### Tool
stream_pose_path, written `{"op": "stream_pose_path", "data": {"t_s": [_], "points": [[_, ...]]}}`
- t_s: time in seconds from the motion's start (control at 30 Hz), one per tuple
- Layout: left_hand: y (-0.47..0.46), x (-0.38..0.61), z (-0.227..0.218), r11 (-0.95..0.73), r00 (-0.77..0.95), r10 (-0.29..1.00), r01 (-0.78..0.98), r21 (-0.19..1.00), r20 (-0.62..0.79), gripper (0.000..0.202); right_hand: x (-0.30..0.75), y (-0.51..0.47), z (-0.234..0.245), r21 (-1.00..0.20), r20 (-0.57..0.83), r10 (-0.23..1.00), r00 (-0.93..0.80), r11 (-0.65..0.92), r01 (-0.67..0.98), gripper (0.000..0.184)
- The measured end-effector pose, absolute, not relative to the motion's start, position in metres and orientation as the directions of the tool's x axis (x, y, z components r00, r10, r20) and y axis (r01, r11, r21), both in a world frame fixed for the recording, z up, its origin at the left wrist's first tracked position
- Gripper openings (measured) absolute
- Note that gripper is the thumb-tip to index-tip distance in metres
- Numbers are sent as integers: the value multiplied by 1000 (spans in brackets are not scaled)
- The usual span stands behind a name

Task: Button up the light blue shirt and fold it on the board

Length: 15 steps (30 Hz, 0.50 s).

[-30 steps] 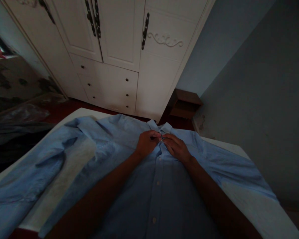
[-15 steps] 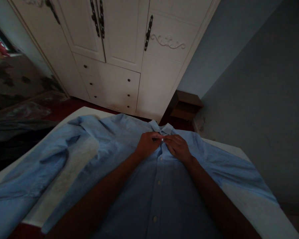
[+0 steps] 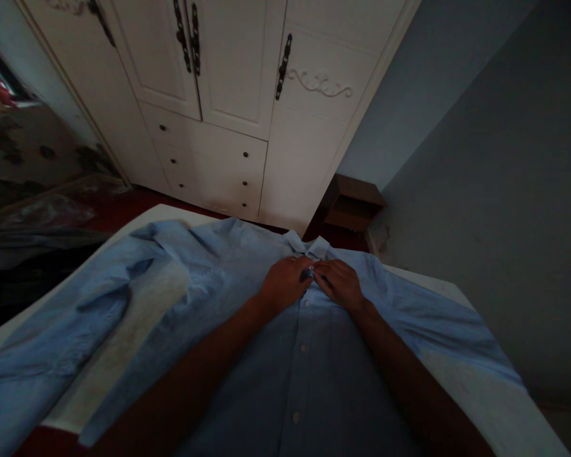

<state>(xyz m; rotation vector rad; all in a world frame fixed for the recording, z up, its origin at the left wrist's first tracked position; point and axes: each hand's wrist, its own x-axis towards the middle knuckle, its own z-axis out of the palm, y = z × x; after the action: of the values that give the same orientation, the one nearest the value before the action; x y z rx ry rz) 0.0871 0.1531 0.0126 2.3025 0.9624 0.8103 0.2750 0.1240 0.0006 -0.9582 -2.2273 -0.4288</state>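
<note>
A light blue button-up shirt [image 3: 247, 254] lies spread front side up, its collar [image 3: 309, 244] pointing away from me and its sleeves out to both sides. Just below the collar, my left hand [image 3: 286, 282] pinches the front edge of the shirt. My right hand [image 3: 340, 282] meets it there, fingers closed on the same edge around a small pale button. Further down the placket, several buttons show, among them one [image 3: 295, 417] near my body. The fingertips partly cover the fabric between them.
The shirt rests on a white table [image 3: 485, 393]. Beyond it stands a cream wardrobe [image 3: 228, 82] with dark handles and drawers. A small brown nightstand [image 3: 356, 197] is at the back right. Dark cloth [image 3: 33, 260] lies at the left.
My left fingers have shifted and curled differently at the shirt's edge, with a fold of fabric now showing between the hands. My right hand stays almost in place.
</note>
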Motion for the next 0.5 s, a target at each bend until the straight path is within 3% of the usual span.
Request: {"op": "stream_pose_path", "data": {"t_s": [0.2, 0.33, 0.5], "points": [[148, 94, 5, -574, 480, 807, 500, 648, 344, 14, 275, 123, 0, 30, 692, 525, -495, 664, 747, 13], [145, 97, 4, -487, 381, 864, 475, 733, 327, 11, 276, 124, 0, 35, 709, 507, -490, 669, 742, 14], [146, 99, 0, -406, 313, 901, 362, 839, 301, 15, 278, 127, -2, -69, 708, 549, -445, 680, 730, 17]]}}
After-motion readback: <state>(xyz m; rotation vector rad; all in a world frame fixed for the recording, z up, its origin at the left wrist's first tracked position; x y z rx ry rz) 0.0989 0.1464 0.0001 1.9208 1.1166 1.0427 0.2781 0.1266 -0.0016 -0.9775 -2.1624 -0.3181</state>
